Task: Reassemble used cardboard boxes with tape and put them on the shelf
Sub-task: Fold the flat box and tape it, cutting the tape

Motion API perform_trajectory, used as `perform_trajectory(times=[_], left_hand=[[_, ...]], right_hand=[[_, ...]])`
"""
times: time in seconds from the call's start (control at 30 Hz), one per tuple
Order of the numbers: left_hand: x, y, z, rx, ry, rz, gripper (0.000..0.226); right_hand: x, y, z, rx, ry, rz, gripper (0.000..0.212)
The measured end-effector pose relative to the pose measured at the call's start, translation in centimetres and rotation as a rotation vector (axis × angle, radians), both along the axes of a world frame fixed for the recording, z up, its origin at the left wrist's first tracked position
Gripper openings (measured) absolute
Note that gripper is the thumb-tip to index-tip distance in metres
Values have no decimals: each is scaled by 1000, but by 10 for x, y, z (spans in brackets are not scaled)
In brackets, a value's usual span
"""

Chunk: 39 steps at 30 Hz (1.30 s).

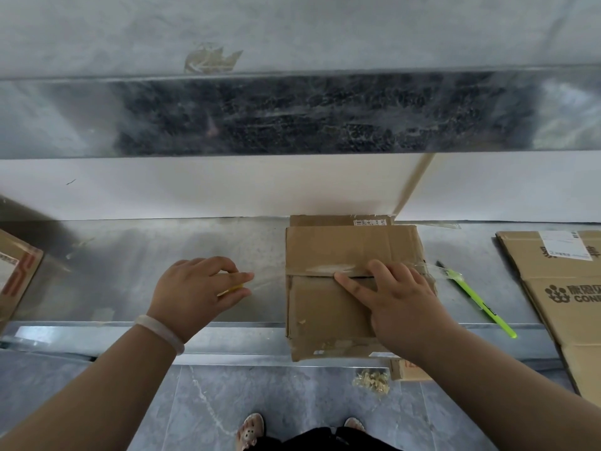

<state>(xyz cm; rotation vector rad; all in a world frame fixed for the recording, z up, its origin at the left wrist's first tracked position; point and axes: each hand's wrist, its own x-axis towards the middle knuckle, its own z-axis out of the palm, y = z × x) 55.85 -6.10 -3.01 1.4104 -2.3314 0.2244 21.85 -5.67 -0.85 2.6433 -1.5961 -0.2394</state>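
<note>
A brown cardboard box (328, 307) stands on the metal shelf surface (162, 255), its top flaps closed with a seam across the middle. My right hand (390, 294) lies flat on the box top, fingers pressing clear tape down along the seam. My left hand (195, 284), to the left of the box, grips a roll of clear tape with a yellow core (232, 288). A strip of clear tape stretches from the roll to the box's left edge.
A green utility knife (478, 301) lies right of the box. Flattened cardboard boxes (559, 288) are stacked at the far right. Another box (16, 275) sits at the left edge. A second metal shelf (292, 115) runs above. Tape scraps (372, 380) lie on the floor.
</note>
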Motion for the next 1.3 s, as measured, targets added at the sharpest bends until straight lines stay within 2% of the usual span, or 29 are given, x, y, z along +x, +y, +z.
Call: perform_trajectory(times=[0.2,0.37,0.6,0.67,0.77,0.83,0.87,1.0,1.2,1.3], left_hand=[[1,3,10,-43,35,-29,26],[3,0,4,-24,11,-16,30],[0,-4,-5,8,23,18,35],[0,-4,-7,13,36,18,42],[-1,-4,-7,15,35,18,38],[-2,-5,-8,19,31,24,40],[-2,-4,-8,20,30,27,44],[-2,-2,-10,16,54,32,58],[-3,-2,-10,25,54,26,57],[-1,-3,-11,24,47,35,48]], right_hand=[[-1,2,1,29,12,-5,75],[2,3,3,72,4,-25,61],[11,-2,13,156,29,3,64],[14,-5,16,264,40,37,68],[21,-6,14,311,-25,-5,64],[26,4,10,298,-68,-67,80],[28,10,6,266,-88,-93,81],[36,20,-12,171,-119,-175,71],[50,19,-16,74,-82,-197,66],[62,23,-15,38,-134,-182,65]])
